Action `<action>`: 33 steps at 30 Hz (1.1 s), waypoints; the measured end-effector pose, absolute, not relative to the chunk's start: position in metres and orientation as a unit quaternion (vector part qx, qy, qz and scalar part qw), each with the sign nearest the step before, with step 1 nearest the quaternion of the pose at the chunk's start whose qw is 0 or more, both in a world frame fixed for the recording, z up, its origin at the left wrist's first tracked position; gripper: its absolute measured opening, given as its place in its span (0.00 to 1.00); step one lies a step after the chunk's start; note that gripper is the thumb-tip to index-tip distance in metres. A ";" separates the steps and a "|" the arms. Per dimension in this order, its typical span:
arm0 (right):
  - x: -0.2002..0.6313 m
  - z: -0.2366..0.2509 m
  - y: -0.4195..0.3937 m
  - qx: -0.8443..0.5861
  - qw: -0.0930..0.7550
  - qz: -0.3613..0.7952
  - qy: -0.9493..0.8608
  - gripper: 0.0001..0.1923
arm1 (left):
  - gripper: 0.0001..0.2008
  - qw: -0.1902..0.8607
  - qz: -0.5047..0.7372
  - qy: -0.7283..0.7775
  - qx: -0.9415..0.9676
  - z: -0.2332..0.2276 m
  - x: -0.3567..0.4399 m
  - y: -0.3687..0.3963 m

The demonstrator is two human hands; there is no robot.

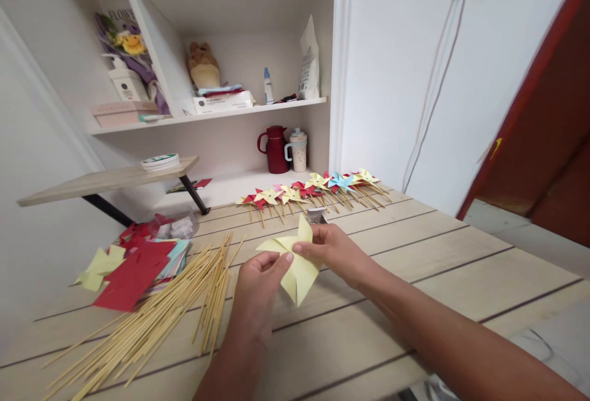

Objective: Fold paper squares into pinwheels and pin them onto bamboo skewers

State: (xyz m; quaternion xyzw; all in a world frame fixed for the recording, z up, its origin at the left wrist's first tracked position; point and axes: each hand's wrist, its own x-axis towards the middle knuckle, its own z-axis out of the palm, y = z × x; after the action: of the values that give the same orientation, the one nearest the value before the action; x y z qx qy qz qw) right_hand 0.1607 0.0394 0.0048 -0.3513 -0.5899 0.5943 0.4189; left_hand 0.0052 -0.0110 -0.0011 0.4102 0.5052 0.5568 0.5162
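A pale yellow paper pinwheel (302, 275) is held up over the table between my two hands, its blades pointing outward. My left hand (262, 275) pinches it from the left, thumb near the centre. From the right, my right hand (329, 250) grips it with the thumb pressed close to the middle. Whether a pin sits at the centre is too small to tell. Just behind my right hand stands a small open box (316, 214), partly hidden. Thin wooden sticks (157, 321) lie in a loose pile left of my left hand.
Finished pinwheels on sticks (318, 185) line the table's back edge. Red paper sheets (136, 272) and yellow paper (99, 266) lie at the left, below a small raised shelf (110, 180). A red jug (275, 150) and a cup (298, 152) stand behind the table.
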 end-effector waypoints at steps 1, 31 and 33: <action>0.161 0.005 0.039 -0.351 0.417 0.595 -0.591 0.14 | 0.18 0.511 0.556 0.509 0.413 -0.001 0.005 -0.011; 0.151 -0.009 0.022 -0.247 0.453 0.036 -0.856 0.12 | 0.19 0.562 0.649 0.425 0.287 0.001 -0.019 -0.003; 0.147 -0.012 0.021 -0.244 0.467 0.026 -0.850 0.09 | 0.18 0.565 0.649 0.422 0.286 0.001 -0.019 -0.003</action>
State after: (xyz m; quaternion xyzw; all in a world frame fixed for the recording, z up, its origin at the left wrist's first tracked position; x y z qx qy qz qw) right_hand 0.1473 0.0212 -0.0116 -0.2436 -0.8496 0.0257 0.4671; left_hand -0.0188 -0.0035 0.0005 0.2864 0.4217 0.6486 0.5652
